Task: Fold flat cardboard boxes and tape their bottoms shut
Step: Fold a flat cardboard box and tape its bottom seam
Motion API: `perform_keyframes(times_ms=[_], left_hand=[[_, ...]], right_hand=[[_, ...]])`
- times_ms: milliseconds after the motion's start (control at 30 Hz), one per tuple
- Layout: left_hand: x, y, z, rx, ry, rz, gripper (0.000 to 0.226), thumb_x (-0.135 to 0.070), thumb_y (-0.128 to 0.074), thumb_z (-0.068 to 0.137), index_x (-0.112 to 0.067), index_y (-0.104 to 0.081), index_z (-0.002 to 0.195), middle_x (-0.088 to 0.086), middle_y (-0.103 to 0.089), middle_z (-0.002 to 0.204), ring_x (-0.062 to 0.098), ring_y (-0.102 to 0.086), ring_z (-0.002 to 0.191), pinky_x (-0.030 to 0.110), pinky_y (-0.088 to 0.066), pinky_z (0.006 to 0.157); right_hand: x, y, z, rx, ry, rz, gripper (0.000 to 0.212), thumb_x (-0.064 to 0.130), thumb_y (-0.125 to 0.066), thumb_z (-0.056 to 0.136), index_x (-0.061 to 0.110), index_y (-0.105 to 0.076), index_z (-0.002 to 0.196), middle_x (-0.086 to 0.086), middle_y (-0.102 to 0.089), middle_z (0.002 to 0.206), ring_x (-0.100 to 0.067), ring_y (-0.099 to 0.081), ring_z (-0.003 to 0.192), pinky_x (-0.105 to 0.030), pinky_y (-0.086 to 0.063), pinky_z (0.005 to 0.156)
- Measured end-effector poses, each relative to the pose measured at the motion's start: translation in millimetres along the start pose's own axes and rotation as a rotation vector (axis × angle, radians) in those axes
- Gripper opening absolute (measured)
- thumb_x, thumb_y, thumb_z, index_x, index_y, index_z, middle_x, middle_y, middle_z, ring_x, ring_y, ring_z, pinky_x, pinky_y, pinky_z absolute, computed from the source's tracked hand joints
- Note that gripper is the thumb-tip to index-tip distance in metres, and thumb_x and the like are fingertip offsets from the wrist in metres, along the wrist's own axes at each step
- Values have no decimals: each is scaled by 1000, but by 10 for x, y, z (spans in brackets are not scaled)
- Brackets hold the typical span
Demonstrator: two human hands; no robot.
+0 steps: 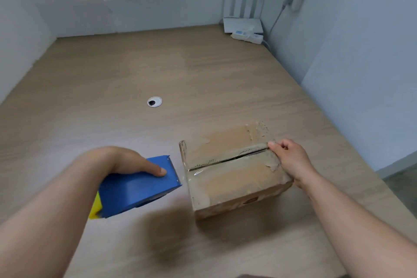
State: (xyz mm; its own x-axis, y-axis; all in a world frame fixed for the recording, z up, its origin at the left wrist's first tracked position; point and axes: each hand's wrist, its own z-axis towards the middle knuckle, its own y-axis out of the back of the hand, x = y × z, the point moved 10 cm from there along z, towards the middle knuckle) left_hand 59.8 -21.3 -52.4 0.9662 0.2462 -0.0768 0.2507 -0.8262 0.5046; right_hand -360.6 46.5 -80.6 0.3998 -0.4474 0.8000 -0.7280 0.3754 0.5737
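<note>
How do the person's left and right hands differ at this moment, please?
The left hand grips a blue tape dispenser, while the right hand holds the cardboard box at the right end of its top seam. The left hand is clear of the box, to its left; the right hand touches it. Both reach in from the bottom with bare forearms, over the wooden table.

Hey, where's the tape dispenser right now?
Head view, lower left of centre: the blue tape dispenser is held in the left hand, just left of the cardboard box on the wooden desk.
</note>
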Motion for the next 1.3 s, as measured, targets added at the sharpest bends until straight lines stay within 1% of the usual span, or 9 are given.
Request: perform_keyframes(times_ms=[100,267,567,700,800,933,1100,1200,1300], left_hand=[[-138,-95,109,-49,18,19,64,-72,-71,62,-17,-66,95,2,-68,95,21,-66,84,32,-49,84],[-296,110,112,-547,15,369,37,-56,-47,87,-23,-58,99,-6,-52,78,18,-53,81,27,-36,65],[20,-440,360,-658,-25,-41,43,-43,-40,95,-9,-52,118,7,-64,99,25,-58,82,30,-44,70],[27,-435,210,-812,59,53,48,-48,-37,96,-10,-53,119,8,-63,111,27,-60,98,35,-44,86],[-313,-369,-103,-976,-228,-310,45,-35,-38,97,-2,-42,128,18,-53,124,38,-49,116,45,-39,94],[-961,-689,-95,-631,-463,-729,65,-46,-31,100,-8,-20,150,10,-28,155,30,-27,141,38,-23,113],[-815,-840,168,-469,-317,-1080,46,-38,-28,100,-13,-51,131,13,-51,136,30,-48,122,46,-35,109],[-758,-873,190,-382,-435,-1127,53,-35,-40,99,-28,-26,150,3,-38,150,24,-47,126,34,-38,103],[-627,-1057,129,-165,-516,-1072,89,-31,-67,87,-45,-5,149,7,-57,127,23,-63,103,35,-56,79]], right_hand=[[23,2,-17,-12,8,-5,31,30,-62,90,4,-58,74,-11,-59,71,-22,-50,67,-33,-35,60],[53,29,-10,-13,13,-6,33,30,-62,90,-1,-60,78,-12,-60,74,-23,-51,69,-31,-34,58],[-28,-28,-36,-59,-36,47,32,34,-60,90,8,-56,72,-6,-59,70,-23,-51,67,-31,-36,58],[-54,-33,-19,-67,-40,79,32,34,-60,89,4,-60,79,-8,-63,76,-25,-55,73,-34,-39,63],[-81,-48,-3,-63,-34,82,33,36,-59,89,7,-56,73,-7,-60,71,-25,-53,68,-35,-41,62],[-86,-42,-7,-60,-18,63,33,37,-57,91,11,-53,70,-4,-57,68,-21,-51,64,-31,-37,56],[-61,-68,-21,-42,29,29,34,38,-55,93,16,-48,69,0,-54,65,-18,-49,62,-29,-33,51],[3,-74,73,18,58,-32,33,41,-54,92,15,-51,72,-2,-57,71,-23,-54,71,-31,-36,56],[205,-79,290,106,165,-325,32,52,-52,89,22,-59,79,-7,-61,95,-27,-55,96,-34,-42,74]])
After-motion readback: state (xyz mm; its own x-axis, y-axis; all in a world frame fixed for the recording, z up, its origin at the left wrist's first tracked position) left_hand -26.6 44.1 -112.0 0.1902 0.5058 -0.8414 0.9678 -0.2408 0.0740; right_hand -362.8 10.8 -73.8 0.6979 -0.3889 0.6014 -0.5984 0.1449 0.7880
